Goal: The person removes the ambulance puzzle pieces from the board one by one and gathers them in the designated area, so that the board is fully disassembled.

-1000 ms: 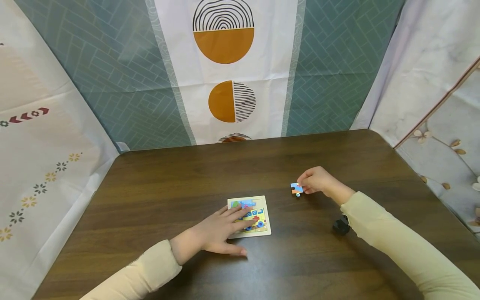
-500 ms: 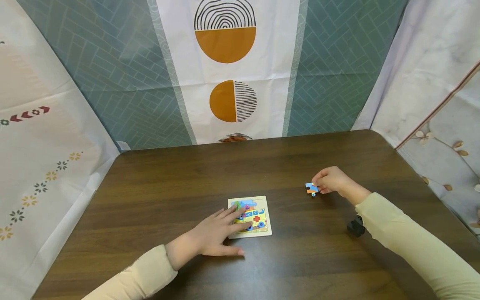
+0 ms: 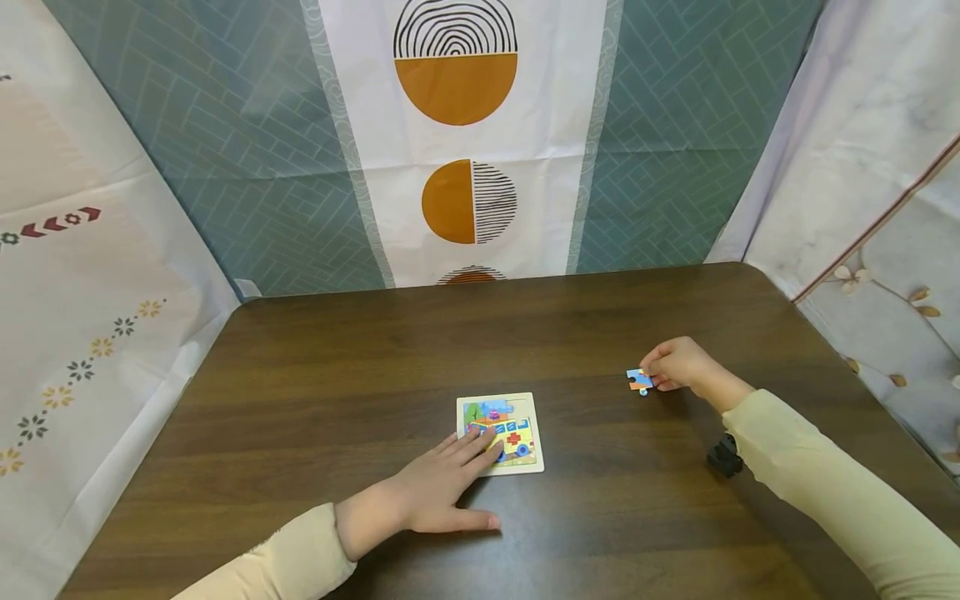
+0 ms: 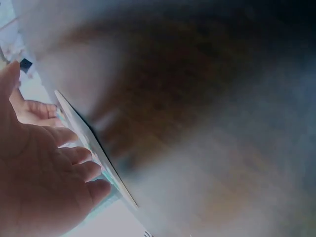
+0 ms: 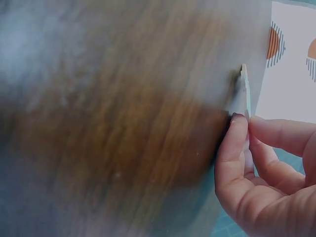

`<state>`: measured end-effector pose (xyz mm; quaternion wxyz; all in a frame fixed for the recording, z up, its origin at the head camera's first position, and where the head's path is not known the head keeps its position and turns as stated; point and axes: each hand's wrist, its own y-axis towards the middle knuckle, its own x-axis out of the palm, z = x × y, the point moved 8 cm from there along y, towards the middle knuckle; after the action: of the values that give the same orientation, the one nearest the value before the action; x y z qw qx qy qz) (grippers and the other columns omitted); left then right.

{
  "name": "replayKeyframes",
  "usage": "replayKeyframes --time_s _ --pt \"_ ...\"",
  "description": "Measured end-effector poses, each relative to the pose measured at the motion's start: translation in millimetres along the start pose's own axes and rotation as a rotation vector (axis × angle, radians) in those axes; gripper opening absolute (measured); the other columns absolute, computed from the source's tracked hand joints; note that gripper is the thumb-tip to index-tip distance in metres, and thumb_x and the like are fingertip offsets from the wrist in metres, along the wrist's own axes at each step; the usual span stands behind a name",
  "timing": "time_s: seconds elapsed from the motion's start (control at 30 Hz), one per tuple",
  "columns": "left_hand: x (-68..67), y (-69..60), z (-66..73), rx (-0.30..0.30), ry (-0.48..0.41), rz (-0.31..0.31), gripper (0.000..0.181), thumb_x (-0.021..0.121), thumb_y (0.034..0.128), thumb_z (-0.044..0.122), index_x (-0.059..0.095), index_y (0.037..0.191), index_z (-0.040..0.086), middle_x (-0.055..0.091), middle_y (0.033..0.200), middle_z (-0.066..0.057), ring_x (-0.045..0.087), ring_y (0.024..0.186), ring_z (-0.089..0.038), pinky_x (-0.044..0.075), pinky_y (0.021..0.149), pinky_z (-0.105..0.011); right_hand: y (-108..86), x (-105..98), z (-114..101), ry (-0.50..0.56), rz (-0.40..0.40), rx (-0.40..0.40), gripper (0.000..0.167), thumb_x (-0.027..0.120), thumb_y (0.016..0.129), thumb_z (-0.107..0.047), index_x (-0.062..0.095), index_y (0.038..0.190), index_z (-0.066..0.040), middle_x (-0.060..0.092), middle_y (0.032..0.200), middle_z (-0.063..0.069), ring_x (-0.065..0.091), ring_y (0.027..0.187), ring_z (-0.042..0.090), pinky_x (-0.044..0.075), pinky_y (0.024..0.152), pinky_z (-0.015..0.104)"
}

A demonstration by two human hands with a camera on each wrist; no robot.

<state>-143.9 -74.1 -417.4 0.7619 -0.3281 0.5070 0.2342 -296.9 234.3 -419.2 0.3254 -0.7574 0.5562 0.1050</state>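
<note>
The right hand (image 3: 678,367) pinched the puzzle piece (image 3: 639,381) by its right edge, well right of the puzzle board (image 3: 523,407). The left hand (image 3: 431,493), fingers extended, covered the board's near-left corner on the tabletop (image 3: 360,350). The head view showed the piece's printed face; the right wrist view, its thin edge.

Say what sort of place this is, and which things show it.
Probably a curtained-off indoor workspace: a dark wood-grained table, patterned hangings behind it and at both sides, and a small jigsaw puzzle on the table.
</note>
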Motion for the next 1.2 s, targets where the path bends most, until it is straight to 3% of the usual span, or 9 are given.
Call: replayKeyframes --time_s 0.33,0.7,1.0,1.2 --pt "5.1 -1.1 -1.0 -0.024 -0.009 -0.03 0.085 0.045 0.0887 0.066 0.019 0.153 0.016 0.009 0.161 -0.003 0.009 0.148 -0.023 0.017 0.118 -0.043 0.0 -3.6 1.3 -0.012 0.013 -0.007 0.026 0.054 0.09 0.001 0.057 0.108 0.019 0.061 0.077 0.004 0.057 0.066 0.01 0.055 0.061 0.026" --pt "1.5 -1.8 1.2 0.003 -0.009 -0.037 0.085 0.046 0.0894 0.064 0.019 0.153 0.014 0.011 0.161 -0.006 0.01 0.148 -0.025 0.019 0.117 -0.044 -3.0 -8.7 -0.2 -0.093 0.049 -0.003 0.023 0.054 0.089 0.0 0.061 0.104 0.016 0.062 0.073 0.002 0.057 0.064 0.009 0.053 0.058 0.024" --pt "3.9 -1.3 -0.1 -0.009 0.001 -0.045 0.086 0.046 0.0891 0.065 0.018 0.153 0.015 0.009 0.161 -0.004 0.008 0.148 -0.023 0.018 0.118 -0.043 -4.6 -12.2 -12.6 -0.179 0.078 -0.071 0.023 0.057 0.09 -0.007 0.063 0.103 0.011 0.064 0.077 0.007 0.056 0.066 0.012 0.052 0.059 0.025" --pt "4.8 -0.8 -0.5 -0.007 0.008 -0.04 0.086 0.047 0.0888 0.065 0.019 0.153 0.015 0.01 0.161 -0.005 0.009 0.148 -0.024 0.019 0.117 -0.043 -6.9 0.4 -34.6 -0.141 0.002 -0.142 0.027 0.058 0.09 -0.008 0.061 0.107 0.013 0.065 0.087 0.012 0.06 0.071 0.013 0.054 0.064 0.025"
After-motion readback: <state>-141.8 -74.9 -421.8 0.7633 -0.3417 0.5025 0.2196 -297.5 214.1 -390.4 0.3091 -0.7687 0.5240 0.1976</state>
